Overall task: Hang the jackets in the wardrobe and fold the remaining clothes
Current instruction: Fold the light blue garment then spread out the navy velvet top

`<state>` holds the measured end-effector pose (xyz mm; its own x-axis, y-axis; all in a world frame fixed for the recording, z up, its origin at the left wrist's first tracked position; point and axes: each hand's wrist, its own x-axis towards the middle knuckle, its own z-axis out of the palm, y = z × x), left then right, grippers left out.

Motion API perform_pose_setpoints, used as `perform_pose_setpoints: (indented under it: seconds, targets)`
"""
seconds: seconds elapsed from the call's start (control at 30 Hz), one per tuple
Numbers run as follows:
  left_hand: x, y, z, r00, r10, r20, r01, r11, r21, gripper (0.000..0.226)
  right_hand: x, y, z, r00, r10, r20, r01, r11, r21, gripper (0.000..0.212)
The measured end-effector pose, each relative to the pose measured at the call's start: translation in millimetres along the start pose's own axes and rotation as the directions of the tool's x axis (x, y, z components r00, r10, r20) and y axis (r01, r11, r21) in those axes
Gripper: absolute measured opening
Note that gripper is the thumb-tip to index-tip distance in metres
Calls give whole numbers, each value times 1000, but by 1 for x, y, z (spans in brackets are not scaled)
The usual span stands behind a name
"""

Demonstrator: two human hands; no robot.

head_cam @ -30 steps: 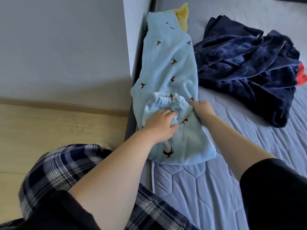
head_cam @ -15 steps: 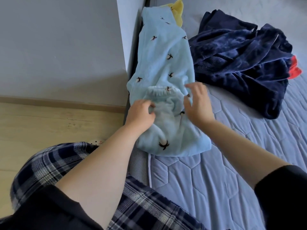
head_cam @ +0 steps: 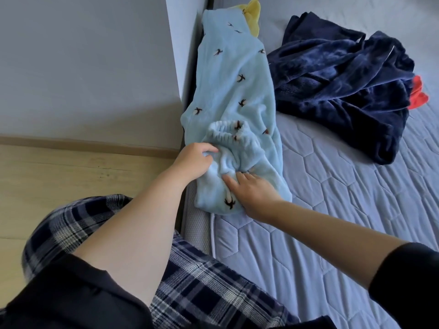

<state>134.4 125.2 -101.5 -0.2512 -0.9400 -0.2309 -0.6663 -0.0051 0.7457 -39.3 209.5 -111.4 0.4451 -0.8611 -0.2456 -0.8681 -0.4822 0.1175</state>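
A person in plaid trousers (head_cam: 194, 281) and dark sleeves kneels at the left edge of a quilted grey-lilac mattress (head_cam: 332, 222), folding a pale blue fleece garment (head_cam: 237, 91) that lies lengthwise along that edge. The right hand (head_cam: 254, 193), which half a second ago was raised over the gathered waistband (head_cam: 234, 134), now presses flat on the near end of the fleece, fingers spread and straight. The left hand (head_cam: 194, 160) has kept its place at the garment's left side, fingers curled into the bunched pile beside the elastic. The shift suggests the folded-over end is being smoothed and pinned before the next fold; the folding seems mid-way, not finished.

The fleece is plush and thick, printed with small dark bird shapes, its elastic waistband puckered into ridges. The mattress cover is stitched in hexagons and lightly creased.

Beyond, at the far end of the blue garment, a scrap of yellow fabric (head_cam: 253, 13) peeks out. Toward the mattress's far right lies a crumpled navy velour garment (head_cam: 344, 91), glossy and heavy-folded, with a red-orange piece (head_cam: 419, 93) showing at its right edge, apparently untouched.
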Motion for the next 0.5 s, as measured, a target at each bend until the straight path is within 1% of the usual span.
perform_pose_setpoints:
  seconds: [0.03, 0.1, 0.17, 0.2, 0.23, 0.3, 0.37, 0.43, 0.5]
  targets:
    - [-1, 0, -3, 999, -22, -34, 20, 998, -64, 38, 4, 2, -4, 999, 28, -27, -26, 996, 86, 59]
    - [-5, 2, -9, 994, -56, -92, 39, 985, -170, 37, 11, 9, -20, 997, 75, -17, -69, 970, 234, 44]
    - [-6, 3, -11, 993, -55, -108, 29, 974, -225, 35, 18, 19, -40, 996, 78, 50, -90, 928, 360, 25]
    - [-7, 4, -11, 995, -48, -93, 25, 972, -233, 34, 20, 23, -49, 993, 54, 101, -92, 897, 432, 15]
    - [-9, 5, -11, 997, -40, -63, 24, 972, -235, 33, 20, 27, -56, 987, 9, 159, -89, 860, 503, 10]
    - [-12, 7, -7, 999, -22, 33, 29, 978, -205, 30, 19, 30, -63, 955, -105, 276, -87, 795, 601, 13]
    - [-15, 7, 1, 983, -16, 184, 30, 997, -76, 27, 15, 31, -66, 892, -214, 397, -92, 775, 625, 19]
    - [-16, 13, 5, 939, -26, 343, 9, 999, 52, 26, 11, 36, -71, 818, -298, 492, -117, 752, 649, 25]
    - [-21, 22, 4, 888, -79, 452, 48, 996, 80, 22, 8, 45, -82, 786, -345, 514, -187, 659, 728, 28]
